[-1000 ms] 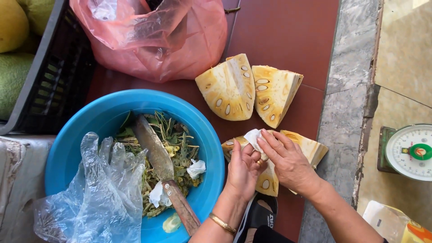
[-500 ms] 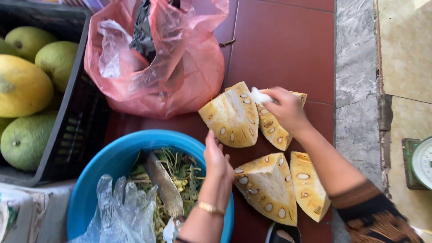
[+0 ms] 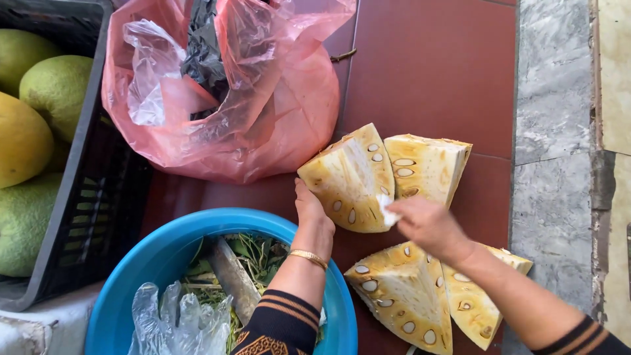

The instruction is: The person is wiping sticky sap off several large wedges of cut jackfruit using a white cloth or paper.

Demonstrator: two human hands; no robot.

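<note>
Head camera view, looking straight down at a dark red tiled floor (image 3: 427, 66). At the far left, a black plastic crate (image 3: 98, 197) holds large green and yellow fruits (image 3: 29, 131), its slatted side wall facing right. Just beside it lies a crumpled pink plastic bag (image 3: 263, 112), mouth open, with something dark inside that is hard to make out. Below the bag sits a round blue basin (image 3: 164, 243) holding green trimmings, a large knife (image 3: 230, 279) and a clear plastic glove (image 3: 177, 322); its rim runs close to the crate and the bag.

The left hand (image 3: 314, 220) reaches over the basin rim, fingers pressed together and flat against the lower left edge of a yellow jackfruit wedge (image 3: 348, 181). A gold bangle (image 3: 309, 258) circles the wrist. The right hand (image 3: 427, 227) pinches a small white wad, perhaps tissue (image 3: 388, 213), against the cut face of the same wedge. A second wedge (image 3: 427, 164) touches it on the right, and two more wedges (image 3: 401, 296) lie just below, under the right forearm.

Open tile shows above the wedges. Further right, a grey marble strip (image 3: 552, 131) borders the tiles, with a pale strip beyond it along the frame edge.
</note>
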